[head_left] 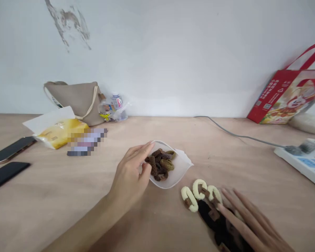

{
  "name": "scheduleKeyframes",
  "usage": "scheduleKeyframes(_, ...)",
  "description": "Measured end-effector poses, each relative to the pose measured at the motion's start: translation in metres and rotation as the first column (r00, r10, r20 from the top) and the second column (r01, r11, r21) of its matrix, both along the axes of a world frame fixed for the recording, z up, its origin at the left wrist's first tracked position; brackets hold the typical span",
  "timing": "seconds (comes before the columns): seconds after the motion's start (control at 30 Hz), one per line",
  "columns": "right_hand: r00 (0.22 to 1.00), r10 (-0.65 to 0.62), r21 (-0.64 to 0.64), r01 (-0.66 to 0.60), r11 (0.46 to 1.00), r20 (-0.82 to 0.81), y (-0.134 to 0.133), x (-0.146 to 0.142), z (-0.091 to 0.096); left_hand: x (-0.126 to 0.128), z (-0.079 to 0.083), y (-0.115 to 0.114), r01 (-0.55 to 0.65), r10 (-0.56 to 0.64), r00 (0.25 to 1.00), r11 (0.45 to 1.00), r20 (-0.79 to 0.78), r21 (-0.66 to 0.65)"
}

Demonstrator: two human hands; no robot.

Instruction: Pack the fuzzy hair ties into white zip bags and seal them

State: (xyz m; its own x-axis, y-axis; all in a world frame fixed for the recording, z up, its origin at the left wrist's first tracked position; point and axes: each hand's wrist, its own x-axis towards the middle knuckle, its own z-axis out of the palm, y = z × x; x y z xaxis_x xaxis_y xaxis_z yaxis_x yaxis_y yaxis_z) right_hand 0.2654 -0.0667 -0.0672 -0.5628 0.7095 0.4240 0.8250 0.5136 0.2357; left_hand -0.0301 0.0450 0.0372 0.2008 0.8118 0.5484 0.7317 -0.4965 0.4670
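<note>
My left hand [132, 171] pinches the left rim of a whitish, open-mouthed plastic bag [180, 169] standing on the table. Inside the bag lies a bundle of brown and olive hair ties [161, 164]. To the lower right, my right hand [252, 220] reaches over a group of loose hair ties, its fingers stretched out and slightly blurred. Several cream fluffy hair ties [189, 199] with brown tags are near its fingertips. Black hair ties [217, 224] with brown tags lie partly under that hand, which hides some of them.
At the left are two dark phones [12, 150], a yellow tissue pack [60, 133], a blurred-out item [86, 141], a grey bag [76, 98] and a bottle [117, 101] in clear plastic. Right: a red carrier bag [286, 94], a power strip [304, 162] and its grey cable [233, 133].
</note>
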Motion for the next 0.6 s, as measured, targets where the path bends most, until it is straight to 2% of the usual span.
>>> scheduleKeyframes(0.13,0.983,0.124,-0.006,-0.126,0.992,-0.135,0.024,-0.039,0.013,-0.001,-0.003,0.002,-0.006,0.006,1.0,0.999,-0.009,0.043)
scheduleKeyframes(0.23,0.92,0.226,-0.107,-0.272,0.956,-0.319,0.033,-0.048,0.02,-0.002,-0.006,0.003,-0.004,0.006,1.0,0.997,-0.03,0.074)
scheduleKeyframes(0.33,0.853,0.097,-0.3,-0.284,0.911,-0.513,0.032,-0.034,0.029,-0.002,-0.008,0.004,0.008,-0.004,0.999,0.995,-0.047,0.1)
scheduleKeyframes(0.4,0.841,-0.001,-0.383,-0.245,0.891,-0.54,0.031,-0.021,0.032,-0.003,-0.01,0.004,0.019,-0.013,0.998,0.994,-0.057,0.11)
scheduleKeyframes(0.43,0.841,-0.007,-0.385,-0.241,0.891,-0.541,0.031,-0.015,0.033,-0.003,-0.01,0.004,0.025,-0.018,0.998,0.993,-0.063,0.114)
scheduleKeyframes(0.6,0.873,0.104,-0.312,-0.279,0.908,-0.477,0.038,-0.013,0.032,-0.002,-0.01,0.004,0.03,-0.021,0.997,0.992,-0.071,0.124)
